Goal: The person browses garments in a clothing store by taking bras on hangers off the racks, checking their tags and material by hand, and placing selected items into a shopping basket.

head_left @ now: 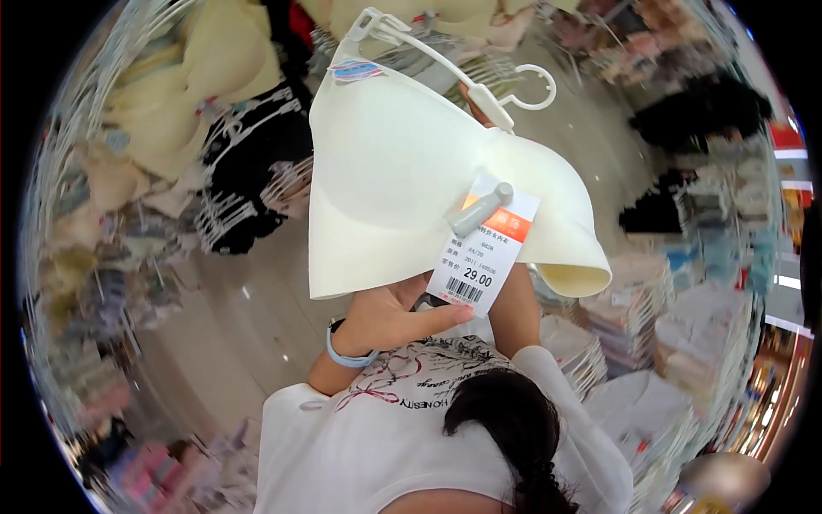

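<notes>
A cream-white moulded bra (pixel 385 163) hangs from a white plastic hanger (pixel 441 64) in front of me. A price tag (pixel 484 257) reading 29.00 and a grey security tag (pixel 481 210) lie against its middle. My left hand (pixel 385 317), with a pale blue band at the wrist, is closed at the lower edge, its thumb on the bottom of the price tag; its other fingers are mostly hidden. Behind the bra passes my right arm. Only part of my right hand (pixel 469 103) shows, gripping the hanger's middle below the hook.
Racks of bras on hangers stand on both sides, with cream bras (pixel 163 103) and black ones (pixel 248 163) at left. More black garments (pixel 702 111) and pale stacked ones (pixel 634 308) are at right. Shiny floor tiles (pixel 214 317) run between the racks.
</notes>
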Motion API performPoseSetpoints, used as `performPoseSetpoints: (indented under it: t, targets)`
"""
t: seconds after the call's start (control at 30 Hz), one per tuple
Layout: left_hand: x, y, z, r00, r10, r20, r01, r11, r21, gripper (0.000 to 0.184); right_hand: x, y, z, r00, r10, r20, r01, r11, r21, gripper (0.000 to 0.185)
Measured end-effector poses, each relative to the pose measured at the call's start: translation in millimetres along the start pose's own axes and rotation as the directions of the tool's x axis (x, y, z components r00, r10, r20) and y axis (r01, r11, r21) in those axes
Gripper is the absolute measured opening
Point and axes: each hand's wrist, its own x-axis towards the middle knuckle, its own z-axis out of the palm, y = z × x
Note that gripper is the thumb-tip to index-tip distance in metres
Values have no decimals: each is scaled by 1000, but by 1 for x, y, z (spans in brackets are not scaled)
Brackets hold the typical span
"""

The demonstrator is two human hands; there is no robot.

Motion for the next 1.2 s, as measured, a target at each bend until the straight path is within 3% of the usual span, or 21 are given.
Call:
performPoseSetpoints:
  t: [0.13, 0.23, 0.3, 0.53, 0.57, 0.6, 0.63, 0.67, 0.73, 0.77, 0.8, 0.87, 0.9, 0.93, 0.97, 1.0, 1.03, 1.07, 1.13, 1.17, 1.2]
  targets:
    - [-10, -25, 43, 987, 78, -138, -58, 987, 149, 58, -14, -4, 1, 989, 142, 29, -144, 985, 90, 52]
    - [-16, -42, 72, 959, 112, -259, -54, 974, 220, 45, -20, -6, 1, 971, 230, 61, -236, 961, 142, 50]
    - [-25, -54, 83, 951, 45, -305, 88, 908, 409, 68, -27, -5, 3, 955, 282, 94, -294, 941, 169, 50]
    - [-39, -62, 115, 813, 34, -581, 103, 974, 200, 67, -41, 0, 22, 906, 402, 132, -422, 880, 216, 47]
    - [-37, -65, 111, 882, 239, -407, 67, 790, 610, 51, -43, -1, 25, 905, 407, 127, -425, 880, 211, 46]
    - [-36, -68, 110, 927, 341, -155, -16, 448, 894, 38, -44, -2, 28, 909, 398, 121, -415, 886, 207, 46]
    - [-36, -73, 112, 890, 170, -422, 237, 619, 749, 44, -46, -2, 31, 913, 392, 113, -407, 892, 198, 46]
    - [-27, -76, 104, 922, 224, -315, 130, 588, 798, 42, -47, -2, 36, 919, 378, 108, -393, 900, 190, 45]
    - [-18, -98, 95, 861, 351, -367, -63, 791, 609, 40, -48, -2, 45, 937, 338, 92, -349, 923, 165, 44]
    - [-19, -105, 87, 900, 365, -239, -74, 667, 741, 41, -49, 0, 50, 949, 307, 75, -315, 937, 150, 44]
    - [-23, -104, 87, 953, 62, -296, 120, 822, 557, 39, -49, 1, 54, 965, 259, 42, -262, 958, 113, 44]
    - [-23, -102, 91, 900, 313, -303, -101, 826, 555, 28, -49, 8, 62, 991, 120, -54, -121, 992, -19, 43]
    - [-26, -101, 86, 903, 311, -297, -81, 801, 593, 22, -47, 15, 68, 988, -8, -152, -24, 978, -207, 41]
    - [-31, -97, 84, 904, 314, -289, -88, 799, 594, 22, -43, 21, 73, 964, -147, -222, 50, 917, -395, 40]
    - [-35, -91, 86, 888, 248, -386, 9, 832, 555, 20, -41, 22, 73, 965, -148, -215, 51, 915, -400, 40]
    - [-40, -85, 86, 858, 177, -482, 105, 858, 503, 19, -39, 24, 72, 963, -238, -126, 149, 862, -485, 39]
    - [-46, -81, 85, 872, 147, -467, 79, 899, 432, 18, -38, 26, 70, 949, -314, -32, 244, 795, -555, 37]
    - [-54, -75, 82, 867, 147, -475, 81, 901, 426, 18, -37, 27, 69, 951, -306, -39, 234, 798, -555, 37]
    - [-66, -62, 75, 946, -3, -323, 40, 993, 109, 20, -36, 24, 71, 912, -409, 34, 322, 661, -678, 38]
    - [-69, -59, 79, 954, 51, -295, -52, 999, 5, 23, -38, 24, 74, 902, -431, 14, 289, 582, -760, 36]
    - [-71, -56, 83, 951, 48, -305, -50, 999, 1, 23, -40, 22, 71, 905, -425, 5, 280, 587, -759, 36]
